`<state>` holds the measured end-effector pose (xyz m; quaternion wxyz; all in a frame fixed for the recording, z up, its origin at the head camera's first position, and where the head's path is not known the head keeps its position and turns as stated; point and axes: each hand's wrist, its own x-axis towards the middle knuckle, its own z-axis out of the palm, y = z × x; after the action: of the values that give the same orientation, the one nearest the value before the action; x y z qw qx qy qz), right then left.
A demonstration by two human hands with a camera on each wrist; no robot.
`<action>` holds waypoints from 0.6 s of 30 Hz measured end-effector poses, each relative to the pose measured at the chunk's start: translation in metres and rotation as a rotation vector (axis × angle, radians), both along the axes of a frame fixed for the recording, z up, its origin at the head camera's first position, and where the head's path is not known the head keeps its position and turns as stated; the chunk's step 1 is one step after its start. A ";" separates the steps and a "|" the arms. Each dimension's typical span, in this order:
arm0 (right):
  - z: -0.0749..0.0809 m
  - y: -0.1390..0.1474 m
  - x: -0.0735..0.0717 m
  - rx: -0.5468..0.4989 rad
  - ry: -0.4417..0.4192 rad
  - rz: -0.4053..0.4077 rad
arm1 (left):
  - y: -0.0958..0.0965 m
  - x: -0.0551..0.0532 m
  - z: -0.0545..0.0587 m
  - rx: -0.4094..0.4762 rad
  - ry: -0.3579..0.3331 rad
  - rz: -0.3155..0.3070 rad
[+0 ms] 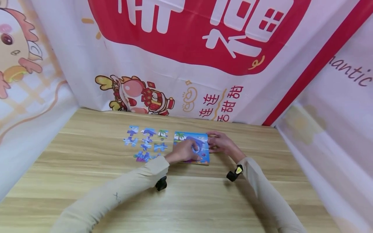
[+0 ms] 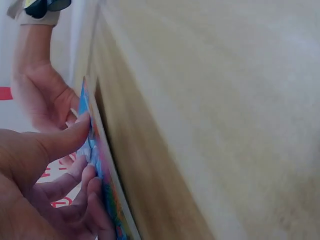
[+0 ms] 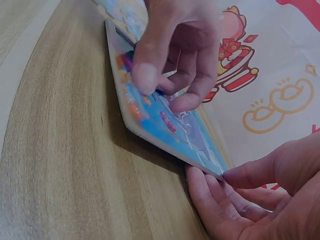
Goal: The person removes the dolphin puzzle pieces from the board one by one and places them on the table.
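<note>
A blue jigsaw puzzle board (image 1: pixel 206 157) with a dolphin and palm tree picture lies on the table. My right hand (image 1: pixel 220 142) grips its right edge, thumb on top and fingers under the rim in the right wrist view. Over the board, my left hand (image 1: pixel 185 151) has its thumb and fingers bent down onto the picture. Whether a piece sits between those fingertips cannot be made out. In the right wrist view a dark gap (image 3: pixel 124 36) shows near the board's far end. Loose puzzle pieces (image 1: pixel 146 143) lie in rows left of the board.
The wooden table (image 1: pixel 192 200) ends at a printed cloth (image 1: pixel 163 64) behind the board. White cloth walls (image 1: pixel 329 136) rise on both sides. Each wrist carries a small black camera (image 1: pixel 232 175).
</note>
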<state>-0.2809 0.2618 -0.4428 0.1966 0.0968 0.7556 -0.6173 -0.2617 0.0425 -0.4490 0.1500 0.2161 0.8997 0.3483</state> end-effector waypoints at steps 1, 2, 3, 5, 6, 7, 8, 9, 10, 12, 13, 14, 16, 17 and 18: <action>0.000 0.000 0.000 0.003 0.000 -0.001 | 0.001 0.002 -0.001 -0.005 0.017 0.003; -0.001 0.001 0.000 0.006 0.000 -0.004 | 0.003 0.003 -0.001 -0.008 0.026 0.003; -0.001 0.001 0.000 0.010 0.000 -0.006 | 0.003 0.004 -0.001 -0.005 0.035 0.003; -0.002 0.002 0.000 0.018 0.004 -0.013 | 0.004 0.005 0.000 0.002 0.042 -0.004; -0.003 0.002 0.001 0.022 0.007 -0.013 | 0.004 0.006 0.001 0.012 0.045 -0.010; -0.003 0.002 0.001 0.025 0.007 -0.015 | 0.004 0.006 0.001 0.024 0.035 -0.011; -0.004 0.003 0.002 0.027 0.008 -0.019 | 0.004 0.007 0.002 0.035 0.021 -0.010; -0.004 0.002 0.002 0.027 0.010 -0.020 | 0.003 0.007 0.002 0.050 0.005 -0.007; -0.004 0.002 0.002 0.025 0.014 -0.018 | 0.002 0.006 0.002 0.065 -0.006 -0.004; -0.004 0.001 0.002 0.021 0.020 -0.013 | 0.001 0.005 0.003 0.090 -0.023 0.008; -0.004 0.001 0.002 0.018 0.022 -0.013 | 0.000 0.005 0.003 0.098 -0.028 0.014; -0.004 0.000 0.002 0.015 0.025 -0.011 | -0.001 0.005 0.003 0.110 -0.027 0.016; -0.005 0.000 0.002 0.018 0.033 -0.004 | -0.003 0.005 0.004 0.129 -0.020 0.018; -0.005 0.000 0.002 0.020 0.033 -0.006 | -0.003 0.004 0.004 0.137 -0.016 0.018; -0.005 0.000 0.001 0.022 0.033 -0.009 | -0.003 0.004 0.004 0.145 -0.014 0.017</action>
<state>-0.2797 0.2623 -0.4483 0.1803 0.0923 0.7651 -0.6112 -0.2576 0.0392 -0.4450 0.1374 0.2164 0.8727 0.4155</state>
